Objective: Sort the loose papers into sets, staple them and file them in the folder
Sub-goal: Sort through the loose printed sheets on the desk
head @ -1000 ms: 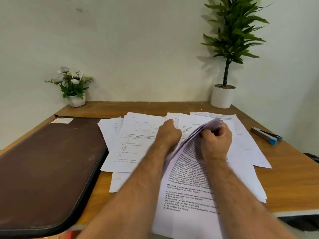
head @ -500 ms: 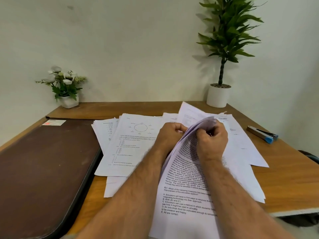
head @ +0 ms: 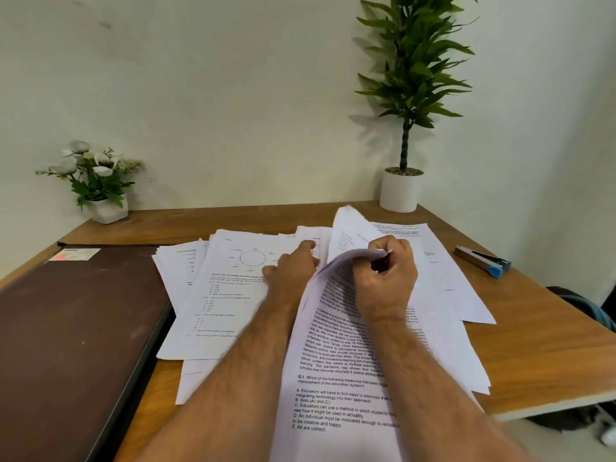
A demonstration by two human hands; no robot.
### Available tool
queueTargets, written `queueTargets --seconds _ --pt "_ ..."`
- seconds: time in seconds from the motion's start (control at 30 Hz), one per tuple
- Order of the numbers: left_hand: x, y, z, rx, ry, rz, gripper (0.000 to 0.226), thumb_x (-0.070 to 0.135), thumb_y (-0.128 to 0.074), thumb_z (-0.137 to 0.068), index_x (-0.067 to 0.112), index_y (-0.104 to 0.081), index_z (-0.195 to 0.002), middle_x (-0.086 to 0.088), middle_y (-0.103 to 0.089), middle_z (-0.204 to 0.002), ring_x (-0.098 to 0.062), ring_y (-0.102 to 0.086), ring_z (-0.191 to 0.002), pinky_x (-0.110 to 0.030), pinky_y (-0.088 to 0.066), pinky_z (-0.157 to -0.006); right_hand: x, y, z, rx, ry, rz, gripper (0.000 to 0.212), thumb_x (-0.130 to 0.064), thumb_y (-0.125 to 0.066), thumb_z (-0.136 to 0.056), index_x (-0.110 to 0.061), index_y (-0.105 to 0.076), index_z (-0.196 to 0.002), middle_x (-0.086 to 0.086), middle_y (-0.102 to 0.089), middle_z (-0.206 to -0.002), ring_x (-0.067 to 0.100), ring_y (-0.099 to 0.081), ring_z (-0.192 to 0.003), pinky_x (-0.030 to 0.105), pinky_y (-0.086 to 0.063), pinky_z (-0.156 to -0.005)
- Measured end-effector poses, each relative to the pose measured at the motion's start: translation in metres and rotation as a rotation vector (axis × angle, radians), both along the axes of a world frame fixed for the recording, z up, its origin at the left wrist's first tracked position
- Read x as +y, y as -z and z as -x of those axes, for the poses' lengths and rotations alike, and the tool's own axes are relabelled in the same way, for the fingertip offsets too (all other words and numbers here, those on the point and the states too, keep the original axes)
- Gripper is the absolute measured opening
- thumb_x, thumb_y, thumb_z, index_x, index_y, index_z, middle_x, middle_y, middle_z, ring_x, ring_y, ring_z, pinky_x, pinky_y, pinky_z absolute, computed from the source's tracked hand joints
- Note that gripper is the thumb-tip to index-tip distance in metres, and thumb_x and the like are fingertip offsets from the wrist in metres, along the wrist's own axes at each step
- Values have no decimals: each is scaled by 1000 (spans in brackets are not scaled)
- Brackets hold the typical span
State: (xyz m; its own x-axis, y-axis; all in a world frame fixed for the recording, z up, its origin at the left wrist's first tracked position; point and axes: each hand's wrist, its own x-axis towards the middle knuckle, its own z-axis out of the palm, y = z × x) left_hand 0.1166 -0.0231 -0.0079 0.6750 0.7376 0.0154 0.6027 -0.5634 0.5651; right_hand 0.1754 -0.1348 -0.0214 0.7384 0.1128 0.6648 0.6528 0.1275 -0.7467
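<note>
Sorting step, we judge; nothing stapled yet. Right hand (head: 383, 278) pinches curled-back top edge of white printed question sheets (head: 336, 355), lifting them so pages beneath show. Left hand (head: 293, 271) reaches under lifted edge, fingers hidden; we cannot tell its grip. More loose white printed papers (head: 230, 295) spread left of left hand. Silver-blue metal stapler (head: 483, 261) waits right of right hand; dark brown closed leather folder (head: 76, 345) far left, for filing later.

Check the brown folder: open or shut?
Shut. The brown folder lies flat on the desk, cover down, no papers visible inside it.
</note>
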Motion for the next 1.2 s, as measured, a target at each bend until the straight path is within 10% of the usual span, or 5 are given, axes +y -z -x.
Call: queueTargets --seconds 0.2,0.33,0.6,1.2 --pt "1 13 -6 -191 -67 115 14 33 -57 -101 25 -67 -97 -2 -71 -98 -25 -66 -93 -40 -45 -94 2 2 -3 18 -7 60 14 -4 -67 -82 -8 -57 -75 5 -54 -85 5 -51 -68 5 -41 -57" --pt "0 6 19 -240 -137 65 33 45 -63 -95 23 -57 -72 2 -63 -76 -24 -64 -78 -38 -54 -85 0 1 -1 25 3 102 15 1 -68 -79 -9 -57 -76 2 -53 -85 -4 -51 -73 3 -39 -60" --pt "22 -4 53 -414 -394 183 42 29 -59 -98 9 -51 -135 -14 -57 -140 -35 -56 -124 -42 -46 -94 13 4 11 -144 -83 250 23 0 -66 -76 -19 -52 -77 -2 -49 -88 -3 -49 -80 6 -41 -66" --pt "31 2 46 -501 -365 214 33 28 -55 -101 16 -55 -131 -10 -62 -133 -33 -60 -114 -39 -48 -89 17 8 11 -222 -109 240 17 -1 -65 -74 -15 -60 -83 -6 -48 -91 -1 -50 -86 7 -44 -67"
